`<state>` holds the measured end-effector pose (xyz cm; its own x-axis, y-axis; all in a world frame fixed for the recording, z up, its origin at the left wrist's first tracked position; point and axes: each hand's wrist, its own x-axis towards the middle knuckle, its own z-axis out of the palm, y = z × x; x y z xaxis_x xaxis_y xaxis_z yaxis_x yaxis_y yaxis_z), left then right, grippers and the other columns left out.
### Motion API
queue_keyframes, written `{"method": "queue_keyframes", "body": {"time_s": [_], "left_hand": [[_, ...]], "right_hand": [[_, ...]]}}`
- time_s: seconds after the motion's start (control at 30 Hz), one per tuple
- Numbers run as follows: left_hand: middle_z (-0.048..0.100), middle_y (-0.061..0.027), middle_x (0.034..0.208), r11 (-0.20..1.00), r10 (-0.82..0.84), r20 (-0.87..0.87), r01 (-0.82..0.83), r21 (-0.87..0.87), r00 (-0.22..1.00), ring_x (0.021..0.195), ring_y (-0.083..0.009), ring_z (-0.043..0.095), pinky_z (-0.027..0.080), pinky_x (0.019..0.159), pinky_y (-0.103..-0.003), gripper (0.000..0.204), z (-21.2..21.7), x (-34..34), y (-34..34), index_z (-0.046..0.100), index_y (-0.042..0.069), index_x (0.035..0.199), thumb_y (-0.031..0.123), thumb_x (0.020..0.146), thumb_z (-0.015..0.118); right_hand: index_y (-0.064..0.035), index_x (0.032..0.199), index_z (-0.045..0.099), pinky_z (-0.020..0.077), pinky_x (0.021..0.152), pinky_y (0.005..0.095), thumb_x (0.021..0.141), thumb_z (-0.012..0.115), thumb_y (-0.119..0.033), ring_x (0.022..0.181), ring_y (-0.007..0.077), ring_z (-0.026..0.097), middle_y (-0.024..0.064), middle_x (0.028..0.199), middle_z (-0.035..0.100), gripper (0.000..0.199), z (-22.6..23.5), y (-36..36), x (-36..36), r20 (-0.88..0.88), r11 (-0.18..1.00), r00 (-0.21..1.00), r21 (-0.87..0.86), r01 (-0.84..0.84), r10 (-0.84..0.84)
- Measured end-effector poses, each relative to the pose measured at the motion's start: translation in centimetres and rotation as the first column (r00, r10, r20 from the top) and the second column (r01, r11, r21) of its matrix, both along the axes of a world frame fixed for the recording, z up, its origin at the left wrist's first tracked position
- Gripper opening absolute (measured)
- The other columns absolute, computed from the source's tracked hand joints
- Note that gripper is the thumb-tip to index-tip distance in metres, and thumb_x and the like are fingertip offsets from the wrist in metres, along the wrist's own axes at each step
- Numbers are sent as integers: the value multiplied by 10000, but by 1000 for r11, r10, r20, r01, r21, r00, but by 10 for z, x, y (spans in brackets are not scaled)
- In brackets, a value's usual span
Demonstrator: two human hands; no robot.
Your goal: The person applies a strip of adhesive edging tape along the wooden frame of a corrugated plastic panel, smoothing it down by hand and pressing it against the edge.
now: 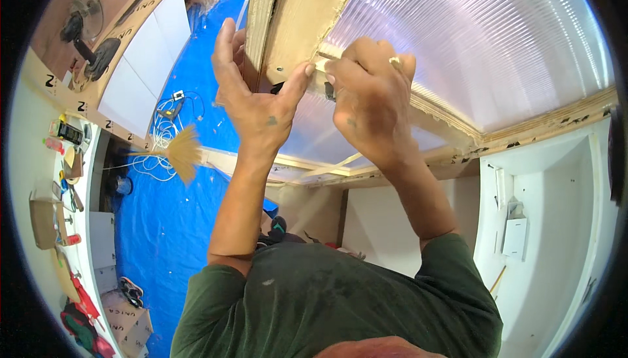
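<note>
Brown cardboard box (44,222) far left, printed cardboard carton (134,328) perhaps, lower left
</note>
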<state>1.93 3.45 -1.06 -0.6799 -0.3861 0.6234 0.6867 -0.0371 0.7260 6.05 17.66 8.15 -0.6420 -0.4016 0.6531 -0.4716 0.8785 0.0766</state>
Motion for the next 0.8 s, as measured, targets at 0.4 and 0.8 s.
{"method": "queue_keyframes", "body": {"time_s": [0.4,0.8], "left_hand": [[561,-197,1490,920,-388,103,391,-13,916,1386,-298,559,461,1183,-438,912,-2,-6,-43,442,-20,1600,186,859,932],[558,-230,1557,870,-445,217,476,-125,869,1457,-327,513,385,1225,-431,852,-3,-30,-48,479,-72,1586,397,968,832]], "right_hand": [[-144,1031,768,354,925,417,883,814,-184,973,212,607,-10,983,633,161,-25,10,-4,-118,996,990,-41,-80,74],[-189,1003,787,296,1020,419,897,802,-80,913,142,614,-81,944,679,153,-29,-6,-1,-255,999,966,10,52,-48]]}}
